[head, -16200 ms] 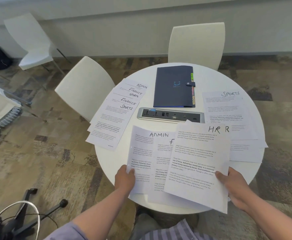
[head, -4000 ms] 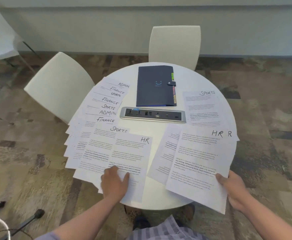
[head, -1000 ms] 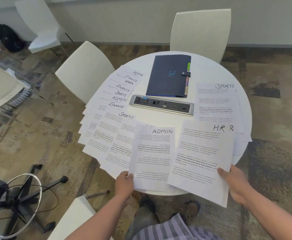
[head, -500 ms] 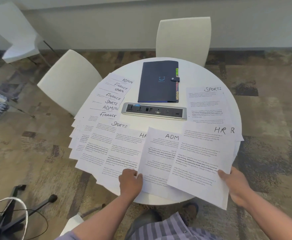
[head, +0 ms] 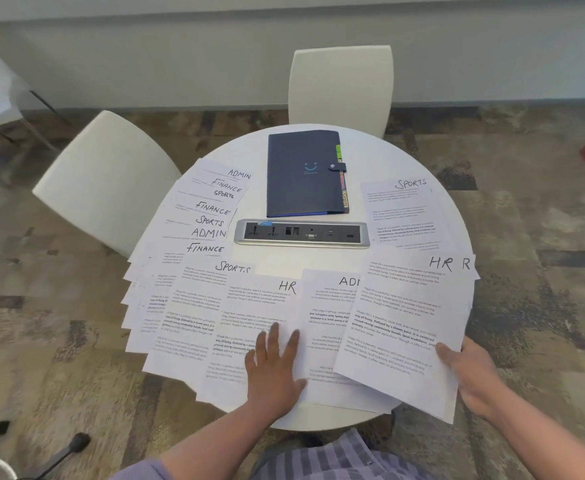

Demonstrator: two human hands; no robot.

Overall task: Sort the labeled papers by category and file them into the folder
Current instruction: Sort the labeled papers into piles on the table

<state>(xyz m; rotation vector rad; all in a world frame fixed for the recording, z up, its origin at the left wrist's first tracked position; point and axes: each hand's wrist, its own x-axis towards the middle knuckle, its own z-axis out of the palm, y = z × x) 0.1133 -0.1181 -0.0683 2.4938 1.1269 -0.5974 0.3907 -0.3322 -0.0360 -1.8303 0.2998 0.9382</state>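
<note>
left hand [head: 274,364] flat on admin sheet [head: 325,341]; right hand [head: 474,374] grips hr stack [head: 401,327]

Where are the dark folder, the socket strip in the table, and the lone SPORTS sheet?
Dark folder [head: 301,174], head view, middle of its cover.
Socket strip [head: 301,233], head view, its dark face.
SPORTS sheet [head: 405,216], head view, its printed middle.

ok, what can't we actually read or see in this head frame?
- ADMIN sheet: label cut to "AD", covered by the stack the right hand grips.
- Stack: sheet count and lower labels hidden; only "HR" and an "R" show.
- Body text: too small.
- Folder tabs: too small.
- Fanned sheets: overlapped, only headings show.
- Left hand covers part of the HR sheet.
</note>
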